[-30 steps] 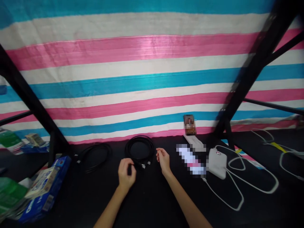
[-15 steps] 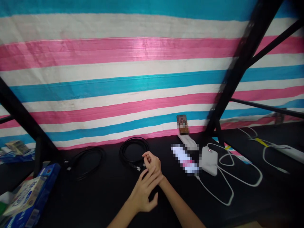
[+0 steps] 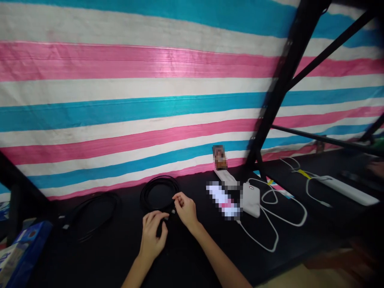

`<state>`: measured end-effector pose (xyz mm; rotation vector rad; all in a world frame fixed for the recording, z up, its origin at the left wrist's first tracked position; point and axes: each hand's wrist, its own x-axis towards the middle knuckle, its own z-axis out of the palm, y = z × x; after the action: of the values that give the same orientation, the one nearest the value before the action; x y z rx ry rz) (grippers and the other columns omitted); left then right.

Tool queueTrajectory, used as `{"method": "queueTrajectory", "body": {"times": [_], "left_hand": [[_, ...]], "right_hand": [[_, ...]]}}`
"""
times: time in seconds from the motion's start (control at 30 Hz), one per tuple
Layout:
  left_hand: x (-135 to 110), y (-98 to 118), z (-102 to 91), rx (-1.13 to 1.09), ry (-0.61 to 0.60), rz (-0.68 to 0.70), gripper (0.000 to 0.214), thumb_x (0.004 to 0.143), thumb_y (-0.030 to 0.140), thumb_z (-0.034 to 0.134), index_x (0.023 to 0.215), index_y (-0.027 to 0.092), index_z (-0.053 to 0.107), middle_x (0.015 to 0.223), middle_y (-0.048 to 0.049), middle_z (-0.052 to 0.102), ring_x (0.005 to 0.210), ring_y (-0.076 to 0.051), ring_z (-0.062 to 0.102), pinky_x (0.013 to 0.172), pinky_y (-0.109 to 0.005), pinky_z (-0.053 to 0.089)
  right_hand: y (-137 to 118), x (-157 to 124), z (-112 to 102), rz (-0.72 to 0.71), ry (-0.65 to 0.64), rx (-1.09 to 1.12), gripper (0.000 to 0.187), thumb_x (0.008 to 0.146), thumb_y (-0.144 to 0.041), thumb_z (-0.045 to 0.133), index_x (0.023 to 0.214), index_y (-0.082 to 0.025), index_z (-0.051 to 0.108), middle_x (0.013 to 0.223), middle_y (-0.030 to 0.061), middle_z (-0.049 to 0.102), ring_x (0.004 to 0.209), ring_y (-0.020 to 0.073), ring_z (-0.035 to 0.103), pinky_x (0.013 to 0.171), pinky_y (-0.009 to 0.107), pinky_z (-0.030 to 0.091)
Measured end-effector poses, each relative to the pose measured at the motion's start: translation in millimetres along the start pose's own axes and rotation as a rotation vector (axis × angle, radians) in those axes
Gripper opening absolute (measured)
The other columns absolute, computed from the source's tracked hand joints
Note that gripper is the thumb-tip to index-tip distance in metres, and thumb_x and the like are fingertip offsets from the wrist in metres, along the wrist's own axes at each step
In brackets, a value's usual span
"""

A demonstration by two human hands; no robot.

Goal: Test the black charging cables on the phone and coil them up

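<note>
A black cable [image 3: 144,196] lies coiled in a loop on the black tabletop [image 3: 99,260]. My left hand [image 3: 153,234] is at the near side of that coil, its fingers bent and its thumb held apart from them. Close to its fingertips, the cable's light-coloured connector [image 3: 173,211] shows in the gap between my hands. At the coil's right edge is my right hand [image 3: 186,211], with thumb and fingers drawn together. Whether anything is pinched in them is too small to tell.
Another black cable [image 3: 115,200] is looped at the left, beyond a blue box [image 3: 36,238]. Right of my hands lie a lit, blurred-out phone [image 3: 223,202], a white power bank [image 3: 251,200] and white cords. Farther right is a white power strip [image 3: 345,190]. Black frame posts [image 3: 274,96] stand before striped sheeting.
My hands, one over the other before, are now apart. The left has moved down and left, off the right. The camera view has turned to the right.
</note>
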<state>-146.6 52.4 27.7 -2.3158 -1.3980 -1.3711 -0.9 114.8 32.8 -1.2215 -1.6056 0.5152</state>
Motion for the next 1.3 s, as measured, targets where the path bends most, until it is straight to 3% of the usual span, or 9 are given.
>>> {"method": "queueTrajectory", "body": {"times": [0.2,0.5,0.77,0.93,1.0,1.1,1.2,1.3], "left_hand": [[4.0,-7.6,-1.3,-0.017,0.055,-0.12,0.019,0.08,0.013,0.042,0.088,0.021,0.057,0.087,-0.0041,0.064,0.084,-0.019,0.056,0.077,-0.035,0.037],[1.2,-1.3,1.7,-0.074,-0.036,-0.052,0.019,0.08,0.011,0.039,0.079,0.02,0.056,0.08,-0.0035,0.061,0.08,-0.017,0.055,0.072,-0.033,0.037],[-0.1,-1.6,2.4,-0.073,-0.007,-0.034,0.02,0.08,0.008,0.039,0.079,0.02,0.055,0.079,-0.0034,0.059,0.078,-0.016,0.052,0.071,-0.031,0.037],[4.1,-12.8,-6.4,0.058,0.03,-0.012,0.017,0.078,0.01,0.043,0.078,0.02,0.057,0.08,-0.0034,0.059,0.079,-0.017,0.053,0.073,-0.031,0.035],[6.3,-25.4,-13.5,0.177,0.108,-0.084,0.014,0.078,0.013,0.046,0.078,0.02,0.058,0.082,-0.004,0.06,0.08,-0.018,0.054,0.075,-0.033,0.034],[5.4,-50.2,-24.6,0.39,0.191,-0.372,0.017,0.079,0.019,0.045,0.089,0.02,0.059,0.096,-0.0059,0.061,0.091,-0.021,0.053,0.081,-0.036,0.032],[-2.1,-72.6,-33.6,0.552,0.151,-0.7,0.03,0.08,0.022,0.043,0.107,0.017,0.055,0.114,-0.0103,0.056,0.106,-0.026,0.047,0.087,-0.04,0.031],[-9.5,-83.9,-39.9,0.596,0.063,-0.862,0.039,0.08,0.024,0.043,0.117,0.012,0.05,0.115,-0.0133,0.055,0.108,-0.028,0.045,0.089,-0.041,0.032]], "right_hand": [[-3.2,-0.9,-1.5,-0.014,-0.007,-0.016,0.019,0.077,-0.02,0.042,0.075,-0.021,0.062,0.048,-0.0054,0.046,0.044,0.0092,0.043,0.049,0.019,0.033],[-5.3,-1.4,-2.6,-0.03,-0.016,-0.011,0.02,0.077,-0.02,0.043,0.075,-0.021,0.063,0.048,-0.0052,0.047,0.043,0.0089,0.042,0.048,0.018,0.032],[-5.3,-2.0,-2.5,-0.022,-0.039,-0.021,0.019,0.076,-0.02,0.043,0.074,-0.022,0.062,0.047,-0.0057,0.045,0.043,0.0089,0.042,0.048,0.018,0.03],[-3.9,-1.6,-2.7,-0.031,-0.036,-0.036,0.019,0.077,-0.02,0.043,0.074,-0.022,0.062,0.046,-0.006,0.043,0.042,0.0088,0.041,0.048,0.018,0.03],[-2.3,-1.1,-3.2,-0.027,-0.033,-0.042,0.019,0.077,-0.02,0.043,0.074,-0.022,0.062,0.046,-0.006,0.044,0.042,0.0089,0.041,0.048,0.018,0.031],[1.6,-0.7,-3.6,-0.022,-0.034,-0.05,0.019,0.077,-0.02,0.043,0.074,-0.021,0.061,0.047,-0.0059,0.045,0.043,0.009,0.043,0.048,0.018,0.032],[5.8,-1.1,-3.0,-0.024,-0.056,-0.053,0.018,0.077,-0.021,0.043,0.076,-0.02,0.061,0.048,-0.0056,0.047,0.044,0.0091,0.044,0.049,0.018,0.033],[8.5,-1.5,-1.0,-0.029,-0.085,-0.06,0.017,0.079,-0.024,0.043,0.078,-0.02,0.06,0.05,-0.0048,0.05,0.045,0.0096,0.046,0.049,0.019,0.033]]}}
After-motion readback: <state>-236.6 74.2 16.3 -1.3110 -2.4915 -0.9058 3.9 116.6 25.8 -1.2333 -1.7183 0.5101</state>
